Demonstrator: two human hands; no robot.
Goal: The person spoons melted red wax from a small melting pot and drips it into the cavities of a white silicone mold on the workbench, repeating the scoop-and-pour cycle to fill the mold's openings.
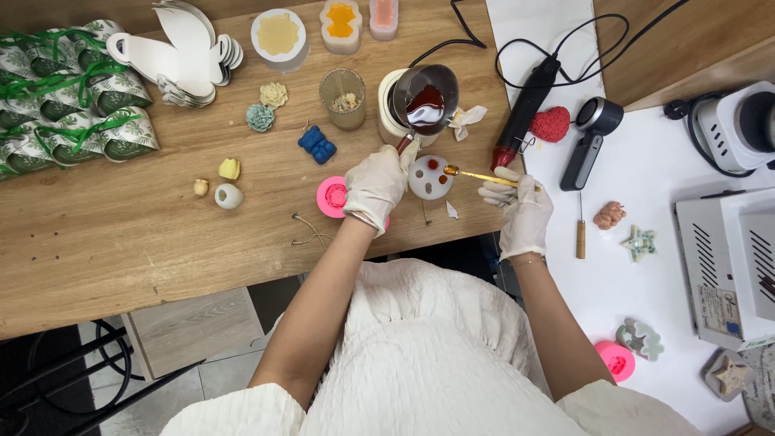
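Observation:
My left hand (377, 184), in a white glove, grips the handle of a small metal pitcher (425, 98) holding dark red liquid, tilted above the table. My right hand (523, 211), also gloved, holds a thin gold spoon (476, 174) whose bowl reaches over a round white mould (429, 178) with small red-filled cavities. A pink silicone mould (331, 197) lies just left of my left hand, partly hidden by it.
On the wooden table (121, 234) lie small wax figures, a blue bear shape (316, 145), a glass cup (342, 98), white cutouts (186, 56) and green wrapped packs (73, 97). A heat gun (525, 109) with cable, a red heart (551, 123) and machines sit to the right.

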